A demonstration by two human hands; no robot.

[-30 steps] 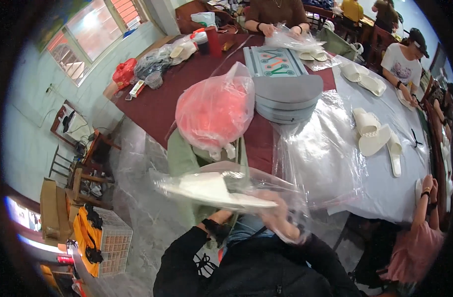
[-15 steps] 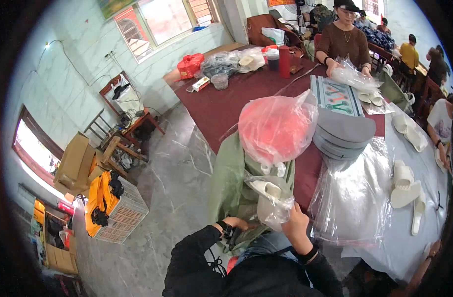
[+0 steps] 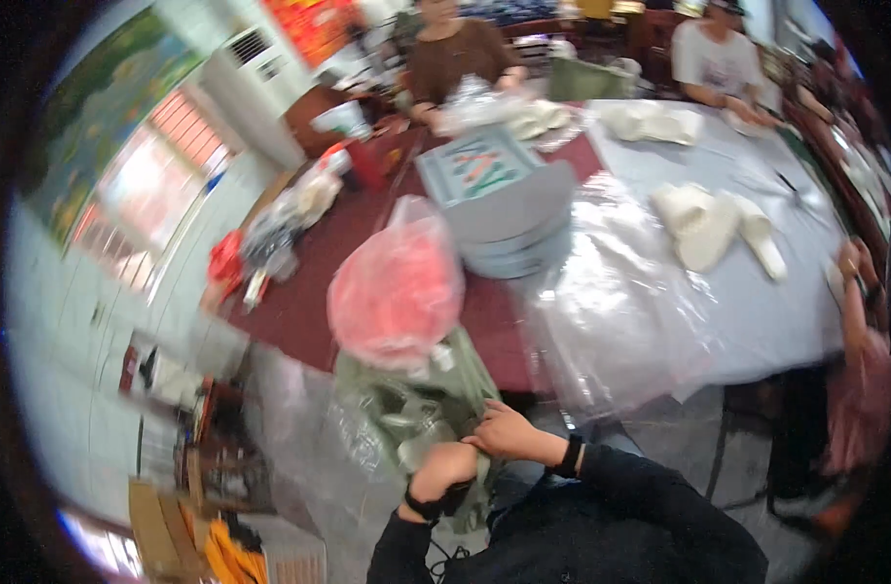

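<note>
A table with a dark red cover [image 3: 499,333] stands beyond the green cloth sack [image 3: 470,368]. One pale slipper in clear plastic [image 3: 413,422] appears already inside the sack. At its near rim, the left hand [image 3: 443,473] and right hand [image 3: 509,432] curl close together; I cannot tell their grip. Loose white slippers [image 3: 708,239], right of the sack, look unbagged.

No readable text, blurred markings on grey box [image 3: 479,167], blurred red wall hanging [image 3: 312,27]
</note>
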